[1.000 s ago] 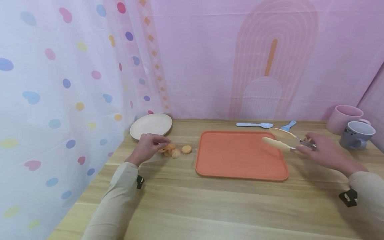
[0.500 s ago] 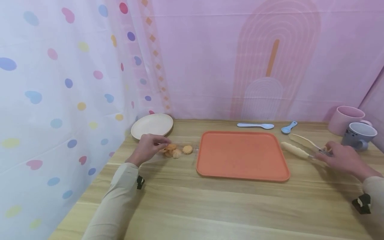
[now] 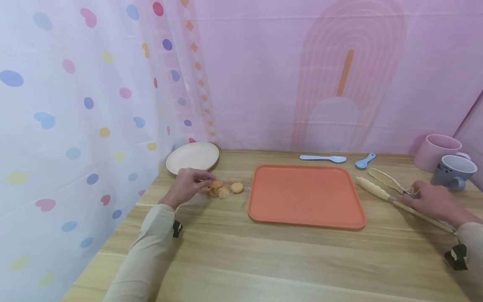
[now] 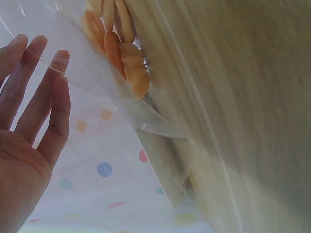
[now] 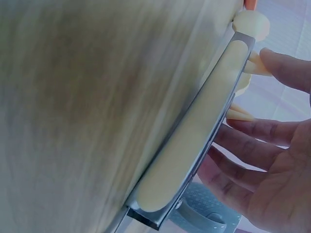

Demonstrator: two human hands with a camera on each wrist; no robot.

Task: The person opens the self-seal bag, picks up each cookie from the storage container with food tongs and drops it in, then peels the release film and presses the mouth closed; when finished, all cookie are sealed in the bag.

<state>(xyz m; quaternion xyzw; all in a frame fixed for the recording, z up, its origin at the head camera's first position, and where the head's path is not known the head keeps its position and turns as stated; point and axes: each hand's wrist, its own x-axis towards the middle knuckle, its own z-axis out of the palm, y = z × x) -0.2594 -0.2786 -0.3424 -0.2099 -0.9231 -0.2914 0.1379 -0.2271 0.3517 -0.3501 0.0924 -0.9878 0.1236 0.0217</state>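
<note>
A clear plastic bag (image 4: 92, 77) with several small round biscuits (image 3: 223, 192) lies left of the orange tray. My left hand (image 3: 187, 187) pinches the bag's edge; in the left wrist view its fingertips meet the thin film, with the biscuits lower in the bag. On the table right of the tray lie metal tongs (image 3: 372, 188) with cream tips and handles, their arms spread apart. My right hand (image 3: 434, 202) is over the tongs. In the right wrist view its thumb and fingers are spread, with fingertips close to the tongs behind the near handle (image 5: 194, 126).
An orange tray (image 3: 306, 195) occupies the middle of the table. A cream plate (image 3: 192, 157) stands at the back left. A light blue spoon (image 3: 322, 158) and a small blue scoop (image 3: 365, 161) lie behind the tray. A pink mug (image 3: 434, 152) and a grey mug (image 3: 453, 171) are at the right.
My right hand has moved right and down with the tongs, from over the tray's right edge to the table, and its fingers have loosened. The left hand stays at the bag.
</note>
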